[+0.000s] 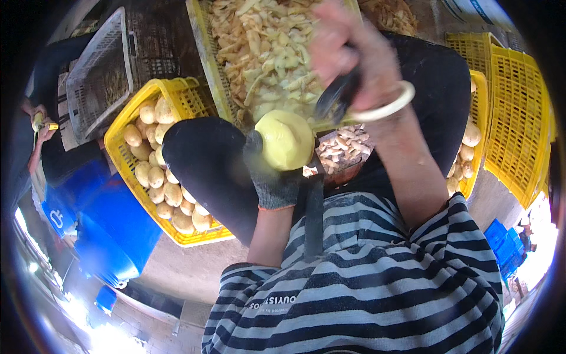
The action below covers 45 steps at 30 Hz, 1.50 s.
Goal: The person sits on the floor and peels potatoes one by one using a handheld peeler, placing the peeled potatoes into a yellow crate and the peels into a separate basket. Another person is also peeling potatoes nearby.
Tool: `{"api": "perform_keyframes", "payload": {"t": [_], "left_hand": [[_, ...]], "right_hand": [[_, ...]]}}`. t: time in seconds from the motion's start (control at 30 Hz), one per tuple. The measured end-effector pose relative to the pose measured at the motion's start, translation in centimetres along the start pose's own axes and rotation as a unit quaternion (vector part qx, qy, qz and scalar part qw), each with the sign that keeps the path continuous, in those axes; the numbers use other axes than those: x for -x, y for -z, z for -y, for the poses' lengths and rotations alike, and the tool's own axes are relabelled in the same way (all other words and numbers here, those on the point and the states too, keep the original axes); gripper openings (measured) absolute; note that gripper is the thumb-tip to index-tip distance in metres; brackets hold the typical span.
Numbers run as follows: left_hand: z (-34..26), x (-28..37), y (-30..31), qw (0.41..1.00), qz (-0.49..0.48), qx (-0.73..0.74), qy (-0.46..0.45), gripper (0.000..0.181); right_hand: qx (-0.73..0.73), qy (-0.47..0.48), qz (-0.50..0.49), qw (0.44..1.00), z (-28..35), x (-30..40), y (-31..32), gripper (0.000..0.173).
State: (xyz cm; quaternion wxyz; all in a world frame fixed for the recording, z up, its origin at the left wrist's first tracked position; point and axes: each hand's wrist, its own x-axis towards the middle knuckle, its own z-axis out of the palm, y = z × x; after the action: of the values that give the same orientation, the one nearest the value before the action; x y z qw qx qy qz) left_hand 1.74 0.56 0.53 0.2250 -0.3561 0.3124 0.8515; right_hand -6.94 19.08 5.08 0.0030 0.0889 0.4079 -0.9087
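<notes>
My left hand (274, 177), in a dark grey knit glove, holds up a large peeled potato (286, 139), its surface pale yellow and faceted. My right hand (349, 57) is bare, with a white bangle (387, 106) at the wrist. It is blurred and grips a black-handled tool (338, 95), probably a peeler; its working end cannot be made out. Both hands are over a yellow crate (205, 57) heaped with potato peelings (274, 57). The right hand and tool are apart from the potato.
Unpeeled potatoes (172, 194) fill a yellow crate (177, 243) at my left; another potato crate (482, 132) is at my right, beside stacked yellow crates (515, 115). Small pale brown pieces (342, 148) lie between my legs. Blue barrels (119, 225) and another person's hands (42, 126) are at left.
</notes>
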Motion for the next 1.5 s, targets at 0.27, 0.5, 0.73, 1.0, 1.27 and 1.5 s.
{"api": "perform_keyframes", "payload": {"t": [0.27,0.5,0.73,1.0,1.27,1.5], "left_hand": [[0.3,0.2,0.3,0.998,-0.035,0.039,0.030,0.054],[-0.2,0.7,-0.4,0.996,-0.033,0.074,0.044,0.053],[0.0,0.3,-0.4,0.995,-0.004,0.066,0.071,0.052],[0.3,-0.2,-0.4,0.995,-0.013,0.060,0.075,0.051],[-0.1,0.4,-1.6,0.997,0.050,0.036,0.053,0.053],[-0.4,1.3,-1.7,0.993,0.093,-0.073,-0.006,0.057]], "right_hand": [[-0.303,-0.162,0.118,0.932,1.7,0.0,2.5,0.025],[0.056,-0.014,-0.260,0.964,-0.7,-0.3,4.2,0.018],[-0.129,-0.129,-0.291,0.939,-3.4,-0.6,3.2,0.018],[-0.267,-0.246,-0.135,0.922,-5.9,-0.1,6.1,0.021],[0.057,-0.077,-0.275,0.957,-3.8,2.2,-1.5,0.021],[0.206,-0.006,-0.259,0.944,-4.8,2.0,-2.1,0.028]]}}
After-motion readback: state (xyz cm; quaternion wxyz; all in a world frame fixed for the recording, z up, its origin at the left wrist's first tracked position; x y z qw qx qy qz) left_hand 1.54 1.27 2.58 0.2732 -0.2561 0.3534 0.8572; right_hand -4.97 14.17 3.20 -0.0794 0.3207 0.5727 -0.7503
